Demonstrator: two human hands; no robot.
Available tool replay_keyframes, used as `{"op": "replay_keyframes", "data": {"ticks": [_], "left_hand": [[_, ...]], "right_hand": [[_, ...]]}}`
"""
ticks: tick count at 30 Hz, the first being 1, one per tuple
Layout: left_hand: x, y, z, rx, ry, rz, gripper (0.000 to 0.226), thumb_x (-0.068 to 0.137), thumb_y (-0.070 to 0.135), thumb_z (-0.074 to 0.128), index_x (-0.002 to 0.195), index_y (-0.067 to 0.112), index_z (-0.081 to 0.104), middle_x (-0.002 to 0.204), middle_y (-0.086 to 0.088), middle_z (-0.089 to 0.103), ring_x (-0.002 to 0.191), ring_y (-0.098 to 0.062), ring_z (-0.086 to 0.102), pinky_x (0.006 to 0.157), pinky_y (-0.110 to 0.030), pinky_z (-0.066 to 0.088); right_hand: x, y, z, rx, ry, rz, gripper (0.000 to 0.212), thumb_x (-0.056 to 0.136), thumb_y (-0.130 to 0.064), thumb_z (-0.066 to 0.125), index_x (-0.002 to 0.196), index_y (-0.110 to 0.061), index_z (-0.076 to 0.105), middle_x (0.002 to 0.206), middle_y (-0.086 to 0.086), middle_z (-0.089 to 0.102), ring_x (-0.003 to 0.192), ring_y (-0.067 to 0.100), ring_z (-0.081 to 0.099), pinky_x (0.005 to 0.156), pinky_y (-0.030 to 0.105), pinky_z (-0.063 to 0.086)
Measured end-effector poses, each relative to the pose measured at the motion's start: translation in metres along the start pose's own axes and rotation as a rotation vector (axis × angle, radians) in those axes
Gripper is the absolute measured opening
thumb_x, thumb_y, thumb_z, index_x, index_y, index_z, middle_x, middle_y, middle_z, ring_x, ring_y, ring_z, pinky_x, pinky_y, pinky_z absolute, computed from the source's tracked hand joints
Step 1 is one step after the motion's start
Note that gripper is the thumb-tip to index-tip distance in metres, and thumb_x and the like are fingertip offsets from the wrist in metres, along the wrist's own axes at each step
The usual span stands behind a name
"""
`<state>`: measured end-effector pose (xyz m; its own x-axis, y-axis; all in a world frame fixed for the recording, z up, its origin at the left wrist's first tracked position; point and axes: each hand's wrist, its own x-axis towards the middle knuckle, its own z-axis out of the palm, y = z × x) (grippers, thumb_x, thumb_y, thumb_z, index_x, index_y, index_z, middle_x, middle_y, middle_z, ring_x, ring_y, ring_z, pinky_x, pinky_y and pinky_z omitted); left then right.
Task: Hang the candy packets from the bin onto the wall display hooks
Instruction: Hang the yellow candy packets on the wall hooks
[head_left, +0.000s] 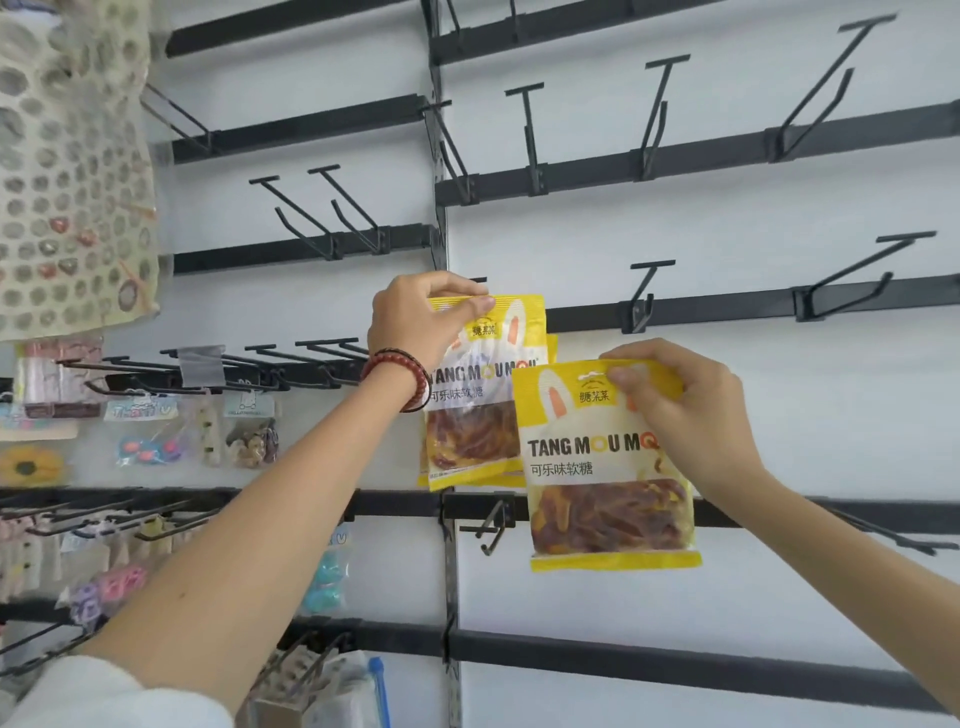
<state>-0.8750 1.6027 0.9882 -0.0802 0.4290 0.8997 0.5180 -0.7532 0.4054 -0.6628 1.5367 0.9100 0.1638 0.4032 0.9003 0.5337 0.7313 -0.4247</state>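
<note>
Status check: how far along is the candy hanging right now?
Done: a rear packet seems already hung; only its edge shows. In hand: the left hand pinches the front packet by its top; the right hand holds a second packet, unhung. Left: both held packets, plus whatever the unseen bin holds; an empty hook is alongside.

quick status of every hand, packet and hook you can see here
upper packet, against the wall; cannot tell if hooked
packet behind it, only an edge shows
lower packet, in the air, unhooked
left hand, pinches the upper packet's top edge
right hand, pinches the lower packet's top
hook to the right, bare
lower-left hooks, carry small bagged items
</note>
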Motion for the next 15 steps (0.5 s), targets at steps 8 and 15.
{"op": "replay_keyframes", "data": {"ticks": [8, 15], "left_hand": [[-0.009, -0.010, -0.003, -0.146, 0.045, -0.015, 0.032, 0.081, 0.030, 0.071, 0.091, 0.022, 0.041, 0.089, 0.007, 0.070, 0.047, -0.010, 0.059, 0.044, -0.012, 0.041], [0.009, -0.007, -0.007, -0.141, -0.040, -0.034, 0.032, 0.085, 0.024, 0.066, 0.098, 0.017, 0.038, 0.087, 0.007, 0.065, 0.061, -0.010, 0.055, 0.046, -0.010, 0.041]], "right_hand": [[0.020, 0.003, 0.026, 0.036, -0.005, -0.013, 0.018, 0.087, -0.020, 0.064, 0.084, -0.037, 0.069, 0.064, -0.014, 0.063, 0.058, 0.015, 0.058, 0.046, 0.019, 0.048], [0.044, 0.002, 0.057, -0.004, -0.038, -0.004, 0.014, 0.084, -0.029, 0.061, 0.086, -0.043, 0.066, 0.066, -0.016, 0.061, 0.080, 0.019, 0.063, 0.072, 0.045, 0.054]]}}
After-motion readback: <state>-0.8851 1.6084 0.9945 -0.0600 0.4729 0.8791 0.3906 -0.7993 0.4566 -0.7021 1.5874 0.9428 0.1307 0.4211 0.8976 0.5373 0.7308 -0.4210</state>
